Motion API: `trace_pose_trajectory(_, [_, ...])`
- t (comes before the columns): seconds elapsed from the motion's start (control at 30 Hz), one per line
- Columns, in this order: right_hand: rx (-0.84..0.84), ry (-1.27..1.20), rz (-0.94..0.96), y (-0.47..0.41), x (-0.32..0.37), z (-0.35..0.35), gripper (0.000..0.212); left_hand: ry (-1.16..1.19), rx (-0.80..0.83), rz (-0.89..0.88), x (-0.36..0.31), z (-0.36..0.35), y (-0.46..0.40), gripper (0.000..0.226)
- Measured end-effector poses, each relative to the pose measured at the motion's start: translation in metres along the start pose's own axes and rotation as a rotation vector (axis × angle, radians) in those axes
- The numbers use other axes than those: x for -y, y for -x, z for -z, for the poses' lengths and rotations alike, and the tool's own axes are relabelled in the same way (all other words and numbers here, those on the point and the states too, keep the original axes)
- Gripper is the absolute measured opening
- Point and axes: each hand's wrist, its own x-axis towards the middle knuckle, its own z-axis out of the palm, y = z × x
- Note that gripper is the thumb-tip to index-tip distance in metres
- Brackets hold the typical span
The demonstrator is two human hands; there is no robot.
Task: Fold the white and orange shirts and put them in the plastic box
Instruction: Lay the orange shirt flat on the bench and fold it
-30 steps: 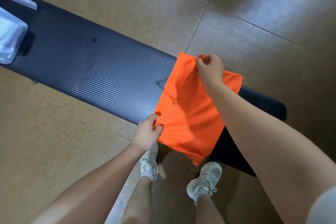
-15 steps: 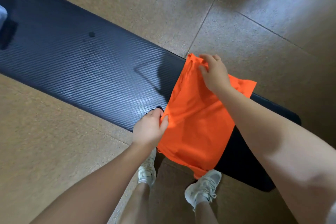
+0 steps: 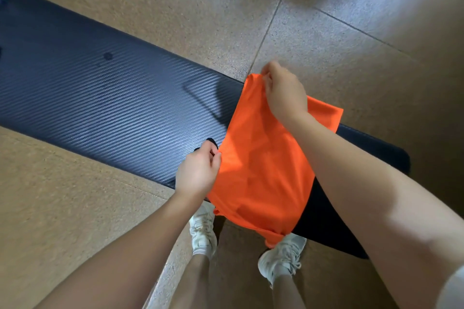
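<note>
An orange shirt (image 3: 263, 155), partly folded, lies across the right end of a long dark table (image 3: 100, 98), its lower end hanging over the near edge. My left hand (image 3: 198, 170) pinches the shirt's left edge near the table's front. My right hand (image 3: 283, 90) grips the shirt's far top corner at the table's back edge. The white shirt and the plastic box are out of view.
The dark table top stretches away to the left with a small dark spot (image 3: 108, 56) on it. Tan tiled floor (image 3: 351, 45) surrounds the table. My feet in white sneakers (image 3: 281, 258) stand under the near edge.
The view has shifted right, taking the clear plastic box out of frame at the left. Both hands keep their hold on the orange shirt, whose left flap has been lowered towards the table.
</note>
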Motion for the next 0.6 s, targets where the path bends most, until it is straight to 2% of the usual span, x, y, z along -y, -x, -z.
trace_pose_trajectory(0.1, [-0.058, -0.023, -0.011, 0.009, -0.025, -0.001, 0.038, -0.03, -0.102, -0.07, -0.008, 0.0, -0.014, 0.027])
trace_pose_trajectory(0.2, [-0.148, 0.128, -0.125, 0.027, -0.067, 0.011, 0.037, -0.079, -0.144, -0.236, -0.033, -0.001, -0.046, 0.035])
trace_pose_trajectory(0.33, [-0.057, 0.062, -0.341, 0.041, -0.115, 0.023, 0.034, -0.268, -0.131, -0.435, -0.074, -0.004, -0.094, 0.044])
trace_pose_trajectory(0.4, [-0.041, -0.01, -0.418, 0.041, -0.126, 0.028, 0.032, -0.315, -0.1, -0.391, -0.086, -0.005, -0.114, 0.044])
trace_pose_trajectory(0.53, [-0.021, -0.157, -0.497, 0.043, -0.134, 0.03, 0.024, -0.441, 0.002, -0.14, -0.105, -0.001, -0.141, 0.032])
trace_pose_trajectory(0.6, [0.002, -0.185, -0.496, 0.04, -0.135, 0.033, 0.021, -0.51, 0.045, -0.13, -0.11, 0.002, -0.147, 0.029])
